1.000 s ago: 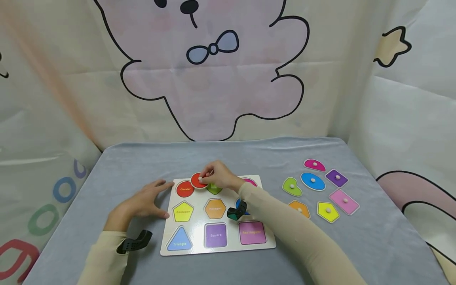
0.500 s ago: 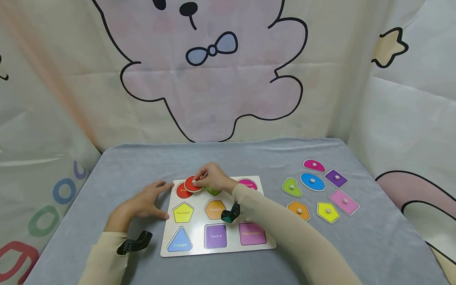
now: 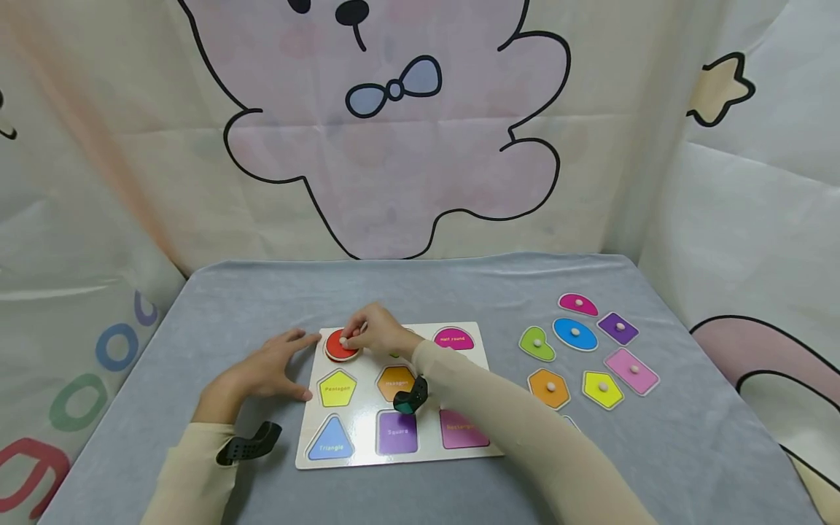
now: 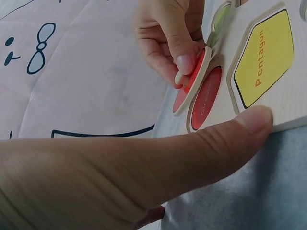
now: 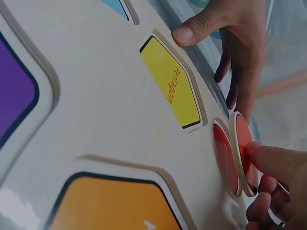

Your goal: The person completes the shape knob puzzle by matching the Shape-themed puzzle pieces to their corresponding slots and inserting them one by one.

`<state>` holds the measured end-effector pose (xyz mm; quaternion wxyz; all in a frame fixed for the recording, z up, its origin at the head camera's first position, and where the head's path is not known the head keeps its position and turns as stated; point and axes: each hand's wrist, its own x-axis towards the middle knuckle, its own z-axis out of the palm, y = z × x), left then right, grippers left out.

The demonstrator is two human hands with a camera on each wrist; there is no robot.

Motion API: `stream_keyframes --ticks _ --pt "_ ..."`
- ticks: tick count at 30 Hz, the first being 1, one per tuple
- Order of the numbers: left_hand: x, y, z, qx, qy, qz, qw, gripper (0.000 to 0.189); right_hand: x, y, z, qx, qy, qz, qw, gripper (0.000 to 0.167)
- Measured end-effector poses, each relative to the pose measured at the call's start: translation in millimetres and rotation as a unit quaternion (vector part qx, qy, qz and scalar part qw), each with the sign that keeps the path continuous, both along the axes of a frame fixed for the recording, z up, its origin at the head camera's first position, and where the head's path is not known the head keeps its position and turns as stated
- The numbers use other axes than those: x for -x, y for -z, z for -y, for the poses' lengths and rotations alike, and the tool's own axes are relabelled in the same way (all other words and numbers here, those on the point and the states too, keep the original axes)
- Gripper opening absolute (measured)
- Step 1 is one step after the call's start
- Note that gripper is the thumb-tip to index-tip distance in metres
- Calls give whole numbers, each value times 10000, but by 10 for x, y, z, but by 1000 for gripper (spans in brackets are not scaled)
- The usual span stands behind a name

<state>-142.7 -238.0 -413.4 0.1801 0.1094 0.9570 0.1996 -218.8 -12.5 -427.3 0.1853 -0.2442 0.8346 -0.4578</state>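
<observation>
A white wooden puzzle board (image 3: 362,415) lies on the table, with coloured, labelled shape recesses. My right hand (image 3: 382,332) pinches the small knob of a red circle piece (image 3: 337,353) over the board's far left corner. In the right wrist view the red circle piece (image 5: 244,143) is tilted just above the red circular recess (image 5: 224,153), a thin gap showing between them. My left hand (image 3: 262,370) is spread at the board's left edge. Its thumb (image 4: 230,127) touches the edge beside the yellow pentagon recess (image 4: 266,57), and its fingertips reach the far left corner.
Several knobbed pieces lie right of the board: a green heart (image 3: 537,343), blue oval (image 3: 575,335), magenta half round (image 3: 577,303), purple piece (image 3: 618,328), pink rectangle (image 3: 632,370), yellow pentagon (image 3: 603,390) and orange hexagon (image 3: 549,389). My right forearm (image 3: 525,430) crosses the board's right side.
My right hand has moved left with the red circle piece, from beside the green heart recess to over the red circular one. My left hand stays in place.
</observation>
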Motion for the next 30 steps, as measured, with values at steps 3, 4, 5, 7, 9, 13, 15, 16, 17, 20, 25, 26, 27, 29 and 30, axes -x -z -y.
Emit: stream_keyframes --ticks 3,4,5,7,9,13,15,16,17,20,25,26,27,29,30 --pt "13 2 -26 -5 -52 6 10000 106 -2 -5 14 -103 1 -55 9999 5" --pt "17 4 -29 -9 -47 -1 10000 106 -3 -6 20 -127 19 -54 9999 5" --pt "19 6 -31 -6 -55 2 10000 107 -6 -5 26 -138 34 -43 9999 5" --pt "20 18 -28 -23 -57 21 10000 107 -15 1 37 -154 99 33 9998 5" --pt "19 26 -15 -33 -31 23 10000 107 -28 18 44 -138 160 118 9997 5" --pt "15 43 -5 -48 -4 21 10000 106 -42 64 48 -133 270 135 9995 5" --pt "12 43 -8 -55 5 13 10000 106 -45 77 48 -162 307 82 9994 5" --pt "10 45 -11 -66 0 16 10000 106 -44 84 50 -187 317 46 9993 5" --pt "8 44 -13 -81 -7 18 10000 106 -44 87 52 -213 328 21 9992 5" --pt "3 43 -16 -100 -24 6 9999 105 -43 93 58 -272 352 22 9990 5" --pt "1 42 -15 -101 -40 -22 9999 105 -29 104 67 -342 367 60 9987 5" --pt "2 40 -13 -94 -43 -24 9999 105 -26 104 69 -348 357 63 9987 5" --pt "2 38 -10 -95 -48 -23 9999 105 -23 105 73 -359 346 59 9987 5" --pt "2 33 -2 -91 -57 -26 9999 105 -17 104 84 -375 330 75 9987 5" --pt "4 30 4 -94 -60 -34 9999 105 -14 100 90 -366 324 79 9988 5"
